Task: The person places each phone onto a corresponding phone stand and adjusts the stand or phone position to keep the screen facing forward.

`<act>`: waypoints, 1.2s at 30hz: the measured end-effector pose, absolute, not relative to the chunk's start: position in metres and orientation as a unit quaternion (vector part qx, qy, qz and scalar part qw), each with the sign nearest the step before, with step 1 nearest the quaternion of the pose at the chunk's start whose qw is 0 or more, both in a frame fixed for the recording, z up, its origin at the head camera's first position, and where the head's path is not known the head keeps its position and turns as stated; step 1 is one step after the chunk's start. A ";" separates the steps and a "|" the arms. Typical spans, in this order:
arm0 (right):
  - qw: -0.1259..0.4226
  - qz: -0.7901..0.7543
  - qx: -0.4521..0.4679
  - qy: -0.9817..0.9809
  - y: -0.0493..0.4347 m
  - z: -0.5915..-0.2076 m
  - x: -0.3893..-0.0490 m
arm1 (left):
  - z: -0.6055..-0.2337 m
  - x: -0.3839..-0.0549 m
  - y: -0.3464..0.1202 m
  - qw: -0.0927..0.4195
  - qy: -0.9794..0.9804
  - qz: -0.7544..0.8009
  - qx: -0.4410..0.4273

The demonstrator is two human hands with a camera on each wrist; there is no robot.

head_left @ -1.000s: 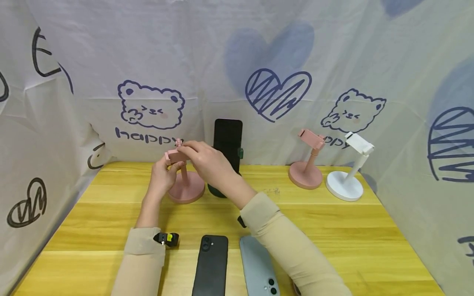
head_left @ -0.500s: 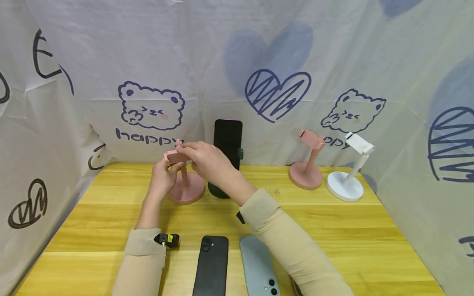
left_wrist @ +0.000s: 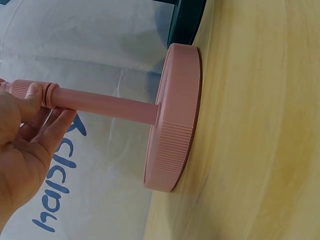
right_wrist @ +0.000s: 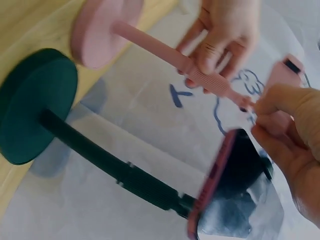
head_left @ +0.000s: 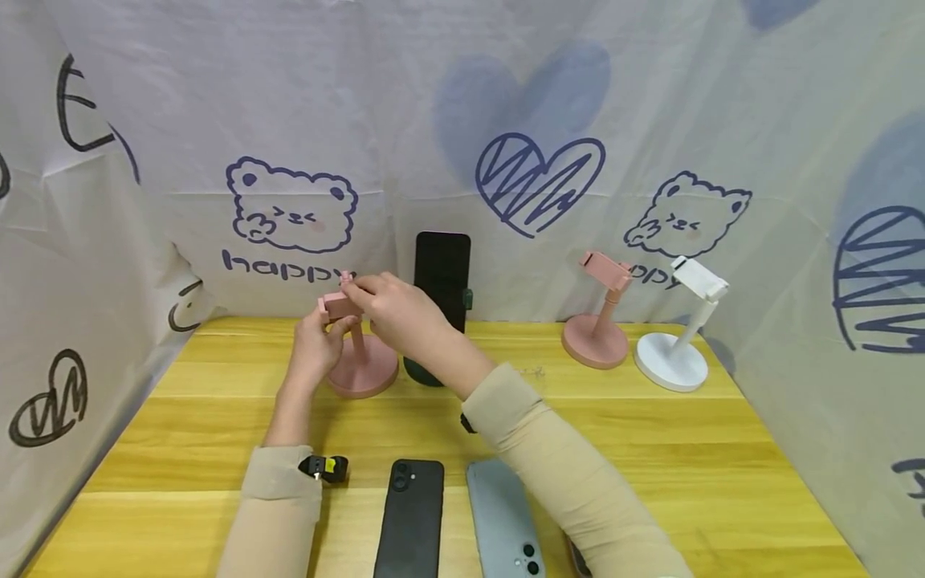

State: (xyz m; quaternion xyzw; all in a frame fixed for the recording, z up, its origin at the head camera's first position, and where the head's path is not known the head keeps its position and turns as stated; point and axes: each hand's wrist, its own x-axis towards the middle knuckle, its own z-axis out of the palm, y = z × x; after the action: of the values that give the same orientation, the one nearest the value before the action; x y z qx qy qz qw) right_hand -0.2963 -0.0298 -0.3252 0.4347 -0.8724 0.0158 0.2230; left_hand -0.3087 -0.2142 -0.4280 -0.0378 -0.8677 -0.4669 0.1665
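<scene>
A pink phone stand (head_left: 364, 368) stands at the back left of the table, its round base flat on the wood. My left hand (head_left: 312, 353) grips the ribbed collar of its pole, thumb on one side and fingers on the other, as the left wrist view shows up close. The pink clamp head (head_left: 340, 306) sits at the top, and my right hand (head_left: 406, 313) pinches it near the joint with thumb and fingers. Right beside it, partly behind my right forearm, a dark green stand (right_wrist: 40, 105) carries an upright phone (head_left: 441, 273).
A black phone (head_left: 412, 514) and a light blue phone (head_left: 504, 514) lie face down at the front; another thing's edge shows beneath my right sleeve. Back right stand another pink phone stand (head_left: 596, 340) and a white phone stand (head_left: 672, 361). A printed cloth (head_left: 405, 104) hangs behind the table.
Both hands keep their hold on the pink phone stand. The right hand and forearm shift only slightly; the whole head view drifts a little.
</scene>
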 end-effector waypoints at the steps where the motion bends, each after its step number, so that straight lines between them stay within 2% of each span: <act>1: 0.235 0.007 0.429 -0.872 -0.032 -0.329 -0.295 | -0.428 -0.309 -0.215 0.166 -0.869 -0.465 -0.036; 6: 0.275 -0.017 0.399 -0.874 -0.040 -0.341 -0.289 | -0.428 -0.308 -0.216 0.159 -0.873 -0.460 -0.027; 12: 0.280 -0.033 0.393 -0.875 -0.042 -0.339 -0.290 | -0.429 -0.307 -0.215 0.170 -0.870 -0.462 -0.033; 18: 0.252 -0.035 0.406 -0.878 -0.041 -0.327 -0.294 | -0.429 -0.308 -0.213 0.171 -0.863 -0.474 -0.039; 27: 0.177 0.022 0.412 -0.893 -0.042 -0.304 -0.303 | -0.432 -0.308 -0.213 0.190 -0.853 -0.483 -0.055; 31: 0.163 0.020 0.411 -0.897 -0.043 -0.299 -0.304 | -0.433 -0.308 -0.213 0.200 -0.850 -0.484 -0.061; 36: 0.160 0.020 0.403 -0.901 -0.043 -0.300 -0.303 | -0.429 -0.306 -0.215 0.180 -0.851 -0.490 -0.054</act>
State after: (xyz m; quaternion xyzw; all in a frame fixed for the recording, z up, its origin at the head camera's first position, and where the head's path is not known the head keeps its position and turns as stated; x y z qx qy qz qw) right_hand -0.3034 -0.0430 -0.2997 0.4030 -0.9009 0.0203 0.1599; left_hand -0.3065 -0.2153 -0.4294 -0.0538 -0.8513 -0.4898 0.1804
